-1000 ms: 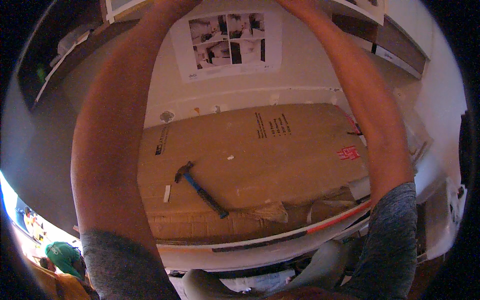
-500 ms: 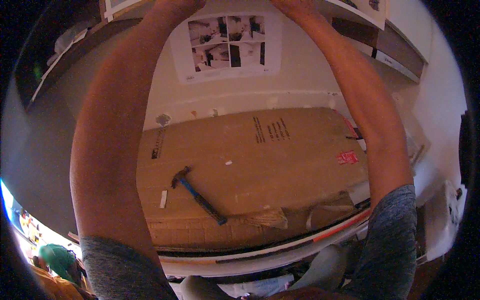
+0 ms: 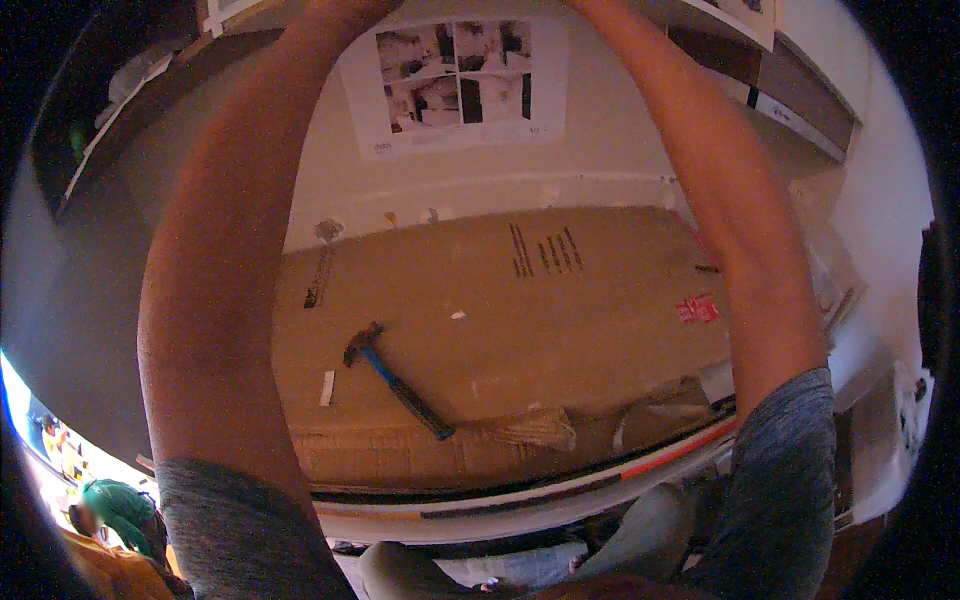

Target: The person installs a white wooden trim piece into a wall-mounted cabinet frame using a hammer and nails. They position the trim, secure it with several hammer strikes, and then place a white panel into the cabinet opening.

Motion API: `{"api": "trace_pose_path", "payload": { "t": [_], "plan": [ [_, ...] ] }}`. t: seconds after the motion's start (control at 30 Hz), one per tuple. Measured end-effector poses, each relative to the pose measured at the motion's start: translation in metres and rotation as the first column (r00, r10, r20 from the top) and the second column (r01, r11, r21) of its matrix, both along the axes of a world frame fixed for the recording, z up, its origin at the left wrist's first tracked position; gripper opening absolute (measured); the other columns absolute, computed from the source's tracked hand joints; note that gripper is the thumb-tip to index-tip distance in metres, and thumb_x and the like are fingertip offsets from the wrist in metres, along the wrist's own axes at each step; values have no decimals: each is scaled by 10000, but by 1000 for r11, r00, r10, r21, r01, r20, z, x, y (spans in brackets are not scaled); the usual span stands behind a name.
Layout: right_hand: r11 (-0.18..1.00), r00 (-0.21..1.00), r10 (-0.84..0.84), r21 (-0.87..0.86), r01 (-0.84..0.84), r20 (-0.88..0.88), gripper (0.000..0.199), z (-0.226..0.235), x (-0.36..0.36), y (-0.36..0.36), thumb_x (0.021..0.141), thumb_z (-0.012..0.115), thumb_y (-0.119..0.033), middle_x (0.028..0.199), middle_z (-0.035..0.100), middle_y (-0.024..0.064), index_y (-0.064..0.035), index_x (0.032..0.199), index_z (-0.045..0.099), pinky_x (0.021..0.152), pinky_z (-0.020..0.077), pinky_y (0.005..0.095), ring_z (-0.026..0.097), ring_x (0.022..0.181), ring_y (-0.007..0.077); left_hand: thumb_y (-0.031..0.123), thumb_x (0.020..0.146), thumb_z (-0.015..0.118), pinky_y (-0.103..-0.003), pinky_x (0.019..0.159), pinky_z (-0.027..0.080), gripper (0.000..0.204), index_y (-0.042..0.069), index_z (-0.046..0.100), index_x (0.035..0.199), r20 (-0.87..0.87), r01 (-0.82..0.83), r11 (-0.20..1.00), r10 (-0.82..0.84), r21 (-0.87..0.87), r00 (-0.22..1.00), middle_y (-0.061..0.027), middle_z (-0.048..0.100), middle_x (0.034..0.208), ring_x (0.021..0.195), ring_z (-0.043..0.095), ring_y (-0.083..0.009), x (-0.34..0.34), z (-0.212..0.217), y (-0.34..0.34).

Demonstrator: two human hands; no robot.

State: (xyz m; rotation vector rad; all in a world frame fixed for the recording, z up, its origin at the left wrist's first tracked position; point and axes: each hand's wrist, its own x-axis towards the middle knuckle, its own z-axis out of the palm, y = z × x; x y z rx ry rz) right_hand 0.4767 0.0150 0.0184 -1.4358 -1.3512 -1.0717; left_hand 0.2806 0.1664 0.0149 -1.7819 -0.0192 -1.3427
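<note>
Both arms reach up past the top edge of the picture. Only the base of my left hand (image 3: 362,9) shows there, near a pale board edge; its fingers are out of sight. My right hand (image 3: 592,9) is cut off the same way, so what either one holds or touches is hidden. Between my forearms a claw hammer (image 3: 392,380) with a blue and black handle lies on a large flat sheet of brown cardboard (image 3: 420,300). Beside its head is a small white strip (image 3: 327,388). A white scrap (image 3: 458,314) lies farther right.
A printed sheet (image 3: 550,105) with several photos hangs on the wall ahead. Dark shelf-like boards (image 3: 800,95) flank it. Along the cardboard's near edge runs a white and orange rim (image 3: 640,467), with my knees below. At lower left a person in green (image 3: 118,510) bends over.
My view has shifted slightly, with the hammer and cardboard a little higher in the picture. Both arms stay raised. The person in green at lower left has moved a bit.
</note>
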Motion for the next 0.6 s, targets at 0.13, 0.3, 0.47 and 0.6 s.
{"api": "trace_pose_path", "payload": {
  "t": [0.13, 0.3, 0.47, 0.6],
  "plan": [
    [999, 998, -26, -24, 28, 63, 667, -7, 10, 11, 805, 751, -668, 950, 727, 199, -23, 972, 787, 802, 553, 487, 695, 856, 374, 100, 888, 683, -468, 892, 500, 190, 38, 766, 1048, 6, -28, 998, 28, -58, 1000, -180, 622, 1015, 998, 594, -364, 8, -14, 10],
    [928, 916, -363, 150, 340, 170, 680, -13, -25, -5, 814, 726, -695, 1020, 745, 190, -52, 1024, 794, 877, 563, 472, 708, 931, 370, 86, 881, 678, -475, 881, 496, 210, 47, 778, 1060, 20, 109, 990, -107, -92, 994, -182, 625, 988, 1001, 593, -370, 6, -2, -7],
    [987, 999, 21, -159, -17, 25, 559, 2, 25, -3, 823, 781, -583, 977, 767, 171, -50, 992, 804, 848, 566, 448, 729, 919, 341, 87, 875, 682, -476, 869, 501, 214, 47, 774, 1064, -22, 91, 995, -92, -30, 996, -180, 627, 985, 993, 596, -370, -3, -6, 5],
    [986, 985, 54, -145, -78, -165, 462, 7, 28, -9, 824, 823, -463, 932, 772, 172, -26, 971, 801, 820, 567, 410, 741, 863, 312, 97, 887, 678, -480, 855, 500, 226, 59, 766, 1091, -8, 15, 1000, -15, 5, 1000, -170, 630, 997, 1002, 598, -363, 0, -2, 7]
  ]
}}
